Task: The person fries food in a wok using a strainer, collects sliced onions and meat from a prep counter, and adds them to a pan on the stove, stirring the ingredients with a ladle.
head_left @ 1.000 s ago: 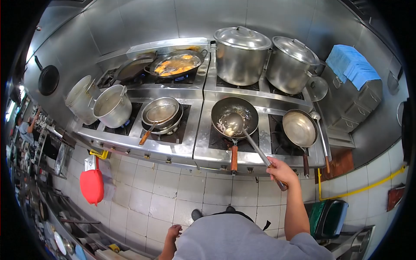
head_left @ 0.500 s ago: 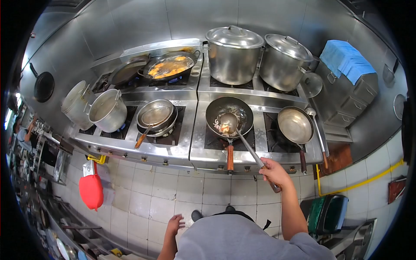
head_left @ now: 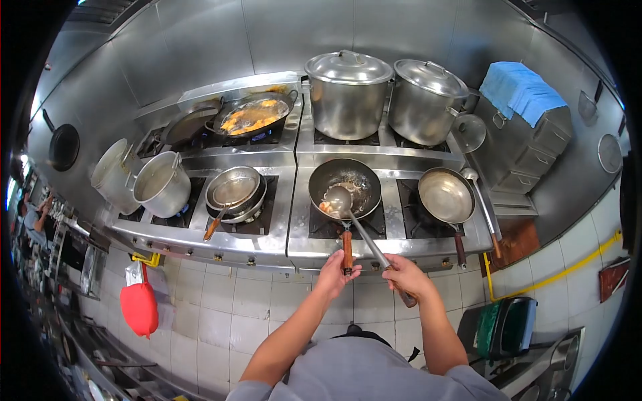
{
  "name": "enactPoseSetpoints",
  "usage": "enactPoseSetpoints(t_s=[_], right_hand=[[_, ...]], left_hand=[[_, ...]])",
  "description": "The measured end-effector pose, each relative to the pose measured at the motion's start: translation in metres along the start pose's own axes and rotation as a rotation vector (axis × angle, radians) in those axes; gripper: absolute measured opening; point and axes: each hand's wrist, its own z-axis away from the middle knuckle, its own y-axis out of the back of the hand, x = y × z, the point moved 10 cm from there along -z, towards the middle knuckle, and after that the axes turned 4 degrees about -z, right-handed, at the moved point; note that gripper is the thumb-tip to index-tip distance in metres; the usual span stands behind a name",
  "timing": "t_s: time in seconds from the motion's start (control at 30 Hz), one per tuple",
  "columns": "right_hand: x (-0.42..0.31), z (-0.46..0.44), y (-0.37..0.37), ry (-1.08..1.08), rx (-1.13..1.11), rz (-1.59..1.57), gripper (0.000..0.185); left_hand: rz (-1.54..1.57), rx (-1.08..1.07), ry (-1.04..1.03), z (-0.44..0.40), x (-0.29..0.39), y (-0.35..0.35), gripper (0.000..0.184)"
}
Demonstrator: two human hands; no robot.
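Note:
A dark wok [head_left: 364, 175] sits on the front burner, with pale and orange food pieces in it. My right hand [head_left: 406, 275] is closed around the handle of a metal ladle [head_left: 369, 242], whose bowl rests among the food at the wok's lower left. My left hand [head_left: 336, 271] is at the wok's wooden handle [head_left: 347, 250], fingers apart on both sides of its lower end; the hand is not wrapped round it. To the right, a shallow pan [head_left: 447, 196] with a dark handle stands on the neighbouring burner.
Two lidded stockpots [head_left: 349, 107] stand behind the wok. Orange pieces fry in a wide pan [head_left: 257, 115] at back left, over blue flame. Stacked strainers [head_left: 233, 188] and open pots [head_left: 162, 187] stand left. Blue cloths [head_left: 521, 92] cover a cabinet at right. A person [head_left: 35, 220] is far left.
My left hand has risen from beside my body to the wok's handle. The ladle's bowl has shifted within the wok, still held by my right hand. The view has shifted slightly.

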Motion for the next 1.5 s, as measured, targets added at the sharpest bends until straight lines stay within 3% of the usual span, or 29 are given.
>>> enactPoseSetpoints(t_s=[0.1,0.2,0.27,0.37,0.5,0.57,0.7,0.83,0.93,1.0,1.07,1.13,1.17,1.23,1.27,1.33,1.5], right_hand=[[-0.005,-0.006,-0.001,-0.007,0.005,-0.002,0.058],[0.006,-0.022,0.008,-0.002,0.037,0.169,0.06],[-0.022,-0.023,0.022,0.256,0.309,0.73,0.065],[-0.02,-0.032,0.035,0.218,0.463,0.799,0.068],[-0.023,-0.037,0.038,0.293,0.406,0.793,0.064],[-0.015,-0.022,0.022,-0.004,0.133,0.335,0.06],[-0.025,0.017,0.008,-0.029,-0.068,0.16,0.052],[-0.011,0.008,0.014,-0.033,-0.086,0.071,0.057],[-0.001,-0.029,0.018,-0.011,0.079,0.328,0.06],[-0.026,-0.042,0.02,0.295,0.358,0.797,0.064],[-0.034,-0.046,0.014,0.217,0.371,0.719,0.065],[-0.039,-0.058,0.006,0.311,0.384,0.822,0.064],[-0.042,-0.056,0.004,0.313,0.383,0.823,0.064],[-0.023,-0.055,-0.007,0.073,0.13,0.373,0.062],[-0.03,-0.045,-0.008,0.074,0.13,0.375,0.062],[-0.032,-0.022,-0.022,-0.001,-0.049,0.07,0.06],[-0.015,-0.001,0.018,-0.031,-0.078,0.208,0.06]], left_hand=[[0.044,0.161,-0.022,0.0,0.005,-0.001,0.032],[0.049,0.201,-0.004,0.007,0.003,0.0,0.031],[0.061,0.191,-0.012,0.012,-0.003,0.003,0.032],[0.085,0.175,-0.032,0.017,-0.01,0.005,0.032],[0.101,0.171,-0.026,0.021,-0.004,0.008,0.031],[0.095,0.17,-0.01,0.022,-0.002,0.01,0.031],[0.082,0.145,0.033,0.025,-0.002,0.01,0.031],[0.057,0.088,0.048,0.024,-0.008,0.01,0.036],[0.054,0.077,0.039,0.023,-0.01,0.007,0.037],[0.067,0.066,0.049,0.026,-0.014,0.005,0.033],[0.082,0.038,0.054,0.028,-0.016,0.001,0.031],[0.1,0.015,0.057,0.031,-0.018,0.001,0.028],[0.1,-0.005,0.067,0.031,-0.019,0.0,0.026],[0.101,-0.027,0.073,0.03,-0.018,0.0,0.024],[0.104,-0.025,0.068,0.03,-0.018,0.001,0.024],[0.109,-0.025,0.067,0.032,-0.018,0.003,0.024],[0.124,-0.001,0.067,0.036,-0.012,0.007,0.024]])
